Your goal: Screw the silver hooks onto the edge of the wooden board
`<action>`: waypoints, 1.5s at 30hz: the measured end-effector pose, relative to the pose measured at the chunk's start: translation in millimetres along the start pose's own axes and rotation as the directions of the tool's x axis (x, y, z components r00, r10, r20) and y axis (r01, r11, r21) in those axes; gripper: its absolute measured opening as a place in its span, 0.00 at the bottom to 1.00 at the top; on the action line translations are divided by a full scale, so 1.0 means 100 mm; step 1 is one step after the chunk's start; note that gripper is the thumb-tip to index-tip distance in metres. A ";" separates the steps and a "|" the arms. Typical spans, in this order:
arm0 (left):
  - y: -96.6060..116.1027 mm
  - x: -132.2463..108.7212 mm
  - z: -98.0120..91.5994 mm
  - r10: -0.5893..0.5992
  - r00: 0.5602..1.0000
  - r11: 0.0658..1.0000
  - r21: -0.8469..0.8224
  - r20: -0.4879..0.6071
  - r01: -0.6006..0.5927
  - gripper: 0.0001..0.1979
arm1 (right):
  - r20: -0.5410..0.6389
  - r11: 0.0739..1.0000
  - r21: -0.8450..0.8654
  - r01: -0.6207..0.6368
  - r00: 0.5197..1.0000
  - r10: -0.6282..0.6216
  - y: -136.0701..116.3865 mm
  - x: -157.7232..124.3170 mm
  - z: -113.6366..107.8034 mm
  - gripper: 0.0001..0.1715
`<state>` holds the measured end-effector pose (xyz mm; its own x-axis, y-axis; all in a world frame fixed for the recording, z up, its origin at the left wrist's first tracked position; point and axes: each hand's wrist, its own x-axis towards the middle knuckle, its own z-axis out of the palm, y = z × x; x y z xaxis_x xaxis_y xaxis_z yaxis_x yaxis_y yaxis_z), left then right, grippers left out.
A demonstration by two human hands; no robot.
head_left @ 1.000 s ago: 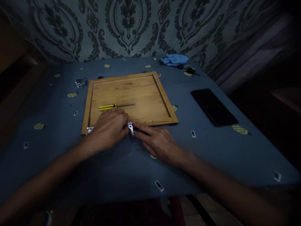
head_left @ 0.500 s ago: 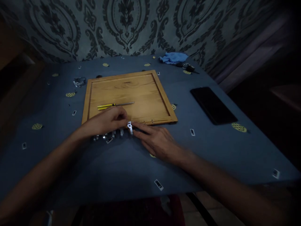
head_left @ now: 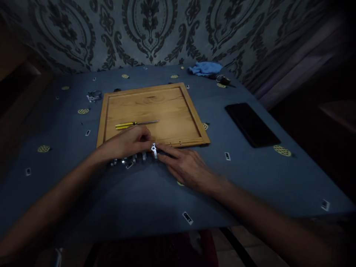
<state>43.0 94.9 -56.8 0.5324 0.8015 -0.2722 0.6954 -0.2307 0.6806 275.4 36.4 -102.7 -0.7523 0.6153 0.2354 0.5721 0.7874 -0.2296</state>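
Observation:
A silver metal hook point(head_left: 154, 151) stands at the near edge of a framed wooden board point(head_left: 194, 111). My right hand point(head_left: 187, 168) comes from the right, thumb and forefinger closed on this hook. My left hand point(head_left: 129, 141) lies over the board's near edge, its fingers curled into a pinch at the hook's upper end; whatever is between those fingertips is too small or hidden. Several similar metal hooks point(head_left: 134, 158) line the same edge under my left wrist. On the board, behind my left hand, lies a screwdriver point(head_left: 136, 124) with a yellow-and-black handle.
A blue patterned cloth covers the table point(head_left: 250, 178). Loose metal pieces point(head_left: 94, 96) sit left of the board. A black phone or tablet point(head_left: 251, 124) lies to the right. At the back right are a blue rag point(head_left: 205, 68) and a dark tool-like object point(head_left: 224, 79).
Both hands stay at the same metal hook. It has tilted very slightly, and my left fingertips have shifted a little to the right.

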 end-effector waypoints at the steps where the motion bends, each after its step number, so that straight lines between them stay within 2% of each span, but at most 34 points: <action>1: 0.00 0.00 0.00 0.003 1.000 1.000 0.005 0.000 -0.003 0.15 | 0.000 1.000 0.000 -0.001 1.000 0.001 0.00 0.00 0.00 0.27; 19: -0.01 0.02 0.04 -0.007 0.999 0.999 0.036 -0.050 0.009 0.11 | -0.036 1.000 -0.026 0.010 0.999 -0.011 0.00 0.00 0.01 0.26; 26: 0.01 0.02 0.05 0.007 0.998 0.998 0.055 -0.055 -0.004 0.12 | 0.001 1.000 -0.005 -0.006 1.000 0.006 0.00 -0.01 -0.01 0.27; 29: 0.00 0.02 0.04 0.036 0.999 0.999 -0.007 -0.035 -0.036 0.15 | 0.006 1.000 0.013 -0.013 1.000 0.013 -0.01 0.00 -0.02 0.27; 32: -0.01 -0.04 0.00 0.058 0.998 0.984 -0.169 -0.003 -0.058 0.16 | -0.007 1.000 0.010 -0.008 1.000 0.008 -0.01 0.00 -0.02 0.27; 34: 0.01 -0.12 -0.01 0.053 0.998 0.979 -0.193 -0.034 -0.058 0.18 | -0.006 1.000 0.001 -0.007 1.000 0.007 0.00 0.00 -0.02 0.28; 35: 0.03 -0.17 -0.01 0.061 0.995 0.988 -0.138 -0.081 -0.072 0.18 | -0.003 1.000 0.002 -0.006 1.000 0.006 0.00 -0.01 -0.02 0.28; 37: 0.07 -0.28 0.04 0.127 0.973 0.990 0.091 -0.195 -0.111 0.19 | -0.001 1.000 0.014 -0.005 1.000 0.005 0.00 -0.01 -0.01 0.28; 40: 0.16 -0.38 0.18 0.220 0.945 0.922 0.367 -0.242 -0.121 0.19 | -0.012 0.999 0.032 0.000 1.000 0.000 0.01 -0.02 0.01 0.28; 45: 0.21 -0.39 0.39 0.206 0.938 0.861 0.507 -0.278 -0.039 0.20 | -0.031 0.999 0.036 -0.013 0.999 0.014 0.01 -0.02 0.02 0.24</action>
<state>55.4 37.2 -58.0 0.5088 0.8577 0.0740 0.8228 -0.5097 0.2514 277.2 35.6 -105.3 -0.7335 0.6273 0.2617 0.5698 0.7774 -0.2666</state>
